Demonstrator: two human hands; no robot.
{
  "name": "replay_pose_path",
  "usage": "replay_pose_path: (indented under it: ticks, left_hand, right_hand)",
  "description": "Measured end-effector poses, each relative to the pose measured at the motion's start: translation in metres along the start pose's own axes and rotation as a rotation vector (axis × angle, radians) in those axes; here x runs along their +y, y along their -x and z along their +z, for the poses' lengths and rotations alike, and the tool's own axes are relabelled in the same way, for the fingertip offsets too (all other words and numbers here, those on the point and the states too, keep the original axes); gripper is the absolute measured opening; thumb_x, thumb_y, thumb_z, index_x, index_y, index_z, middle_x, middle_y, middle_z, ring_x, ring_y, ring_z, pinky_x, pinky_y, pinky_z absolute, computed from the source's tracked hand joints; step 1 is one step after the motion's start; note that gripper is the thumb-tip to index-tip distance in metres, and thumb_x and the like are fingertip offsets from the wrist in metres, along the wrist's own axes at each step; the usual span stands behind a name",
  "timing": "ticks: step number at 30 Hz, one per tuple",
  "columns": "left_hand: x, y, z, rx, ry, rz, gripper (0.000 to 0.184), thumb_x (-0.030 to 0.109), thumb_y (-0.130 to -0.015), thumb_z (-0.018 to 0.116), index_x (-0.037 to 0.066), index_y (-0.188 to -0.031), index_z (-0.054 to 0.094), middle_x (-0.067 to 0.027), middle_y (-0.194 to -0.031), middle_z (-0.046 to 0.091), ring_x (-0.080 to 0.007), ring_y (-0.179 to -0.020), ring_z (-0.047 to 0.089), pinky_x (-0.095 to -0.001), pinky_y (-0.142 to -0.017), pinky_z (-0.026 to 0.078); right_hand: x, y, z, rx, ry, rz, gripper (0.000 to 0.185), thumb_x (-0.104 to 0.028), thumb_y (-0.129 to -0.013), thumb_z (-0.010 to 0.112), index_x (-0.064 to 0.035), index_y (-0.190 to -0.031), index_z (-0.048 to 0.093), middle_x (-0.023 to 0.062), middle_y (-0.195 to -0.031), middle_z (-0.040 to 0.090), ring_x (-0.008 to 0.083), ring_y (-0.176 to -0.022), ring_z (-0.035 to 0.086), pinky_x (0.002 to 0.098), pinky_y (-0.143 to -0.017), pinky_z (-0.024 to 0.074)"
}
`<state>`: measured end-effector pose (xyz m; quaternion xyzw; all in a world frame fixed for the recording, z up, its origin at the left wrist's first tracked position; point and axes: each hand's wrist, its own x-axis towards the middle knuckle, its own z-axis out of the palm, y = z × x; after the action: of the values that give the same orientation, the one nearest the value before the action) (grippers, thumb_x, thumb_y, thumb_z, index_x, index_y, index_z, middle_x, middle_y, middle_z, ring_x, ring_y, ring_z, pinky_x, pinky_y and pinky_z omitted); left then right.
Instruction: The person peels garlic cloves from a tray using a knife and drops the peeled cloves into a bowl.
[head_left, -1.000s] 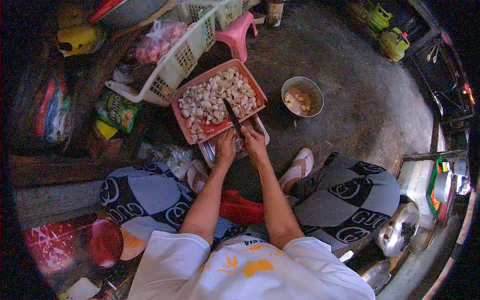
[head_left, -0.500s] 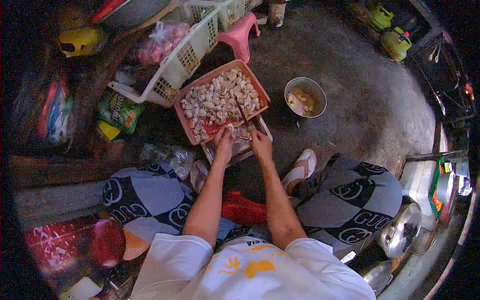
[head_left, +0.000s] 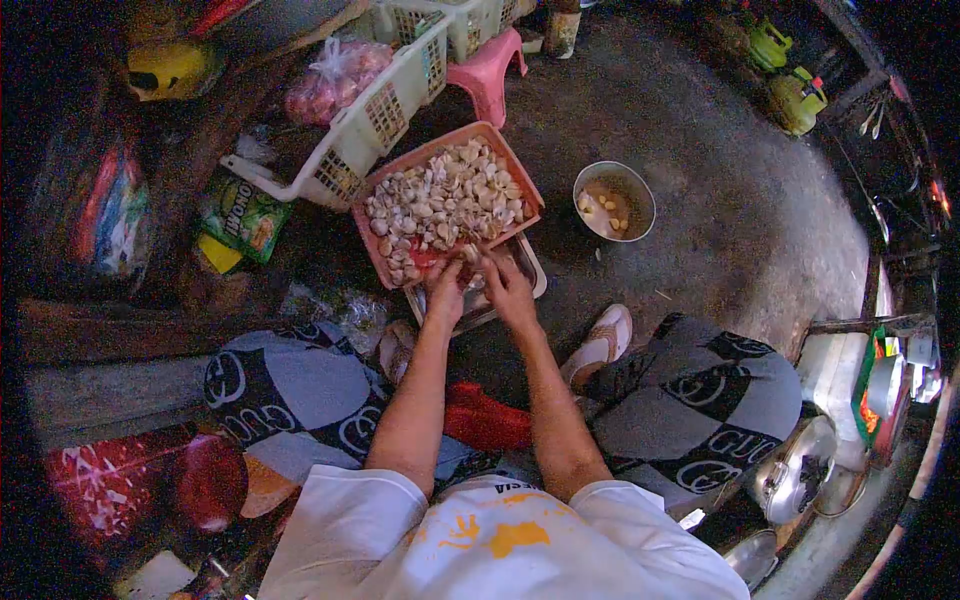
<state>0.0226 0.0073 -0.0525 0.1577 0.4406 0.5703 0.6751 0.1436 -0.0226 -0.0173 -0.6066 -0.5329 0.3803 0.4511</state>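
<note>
A shallow pink tray (head_left: pixel 528 180) is heaped with unpeeled garlic cloves (head_left: pixel 445 195). Over its near edge, my left hand (head_left: pixel 446 290) is closed, with a pale garlic clove (head_left: pixel 470 254) at its fingertips. My right hand (head_left: pixel 510 292) meets it from the right, its fingers bent in toward the clove. No knife blade shows clearly now, and what lies inside the right fingers is hidden. Beneath both hands is a metal tray (head_left: pixel 538 272), partly covered by the pink one. A metal pot (head_left: pixel 652 212) to the right holds several peeled cloves (head_left: pixel 607 212) in cloudy liquid.
White plastic baskets (head_left: pixel 345 150) and a pink stool (head_left: pixel 484 80) stand beyond the tray. A green packet (head_left: pixel 245 215) lies left. Green gas cylinders (head_left: pixel 797 100) are at the far right. Pot lids (head_left: pixel 800 470) lie near my right knee, and a red container (head_left: pixel 110 490) is at lower left.
The knife blade that stood up from my right hand over the tray is no longer visible. My right fingers have moved left, closer to my left hand. The view has shifted slightly.
</note>
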Motion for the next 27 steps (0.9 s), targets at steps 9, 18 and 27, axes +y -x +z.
replay_pose_path:
  ticks: [9,18,27]
  left_hand:
    - [-0.047,-0.038,-0.046,-0.049,0.078,-0.075,0.020,0.007,-0.079,0.054,0.001,-0.098,0.055,-0.0050,-0.094,0.057,-0.0170,-0.083,0.055,-0.0270,-0.074,0.044]
    - [-0.031,-0.029,0.009,-0.284,-0.128,-0.170,0.030,0.023,-0.082,0.050,0.008,-0.108,0.050,-0.0066,-0.105,0.053,-0.0182,-0.090,0.052,-0.0301,-0.075,0.044]
    - [-0.025,-0.016,0.034,-0.002,-0.288,0.019,0.029,0.011,-0.079,0.055,0.001,-0.106,0.049,-0.0144,-0.102,0.055,-0.0255,-0.088,0.055,-0.0361,-0.071,0.047]
  right_hand:
    - [0.004,0.009,0.008,0.257,0.432,-0.309,0.029,-0.028,-0.084,0.047,-0.0020,-0.092,0.057,0.0195,-0.088,0.057,0.0357,-0.080,0.055,0.0404,-0.071,0.0432]
    - [0.006,0.011,-0.004,0.072,0.179,-0.054,0.039,-0.041,-0.085,0.044,-0.0098,-0.101,0.060,0.0131,-0.095,0.060,0.0270,-0.089,0.057,0.0342,-0.077,0.0445]
    - [-0.014,0.009,-0.038,0.040,0.208,0.134,0.042,-0.050,-0.085,0.035,-0.0249,-0.111,0.056,0.0089,-0.099,0.060,0.0274,-0.090,0.057,0.0355,-0.076,0.0451]
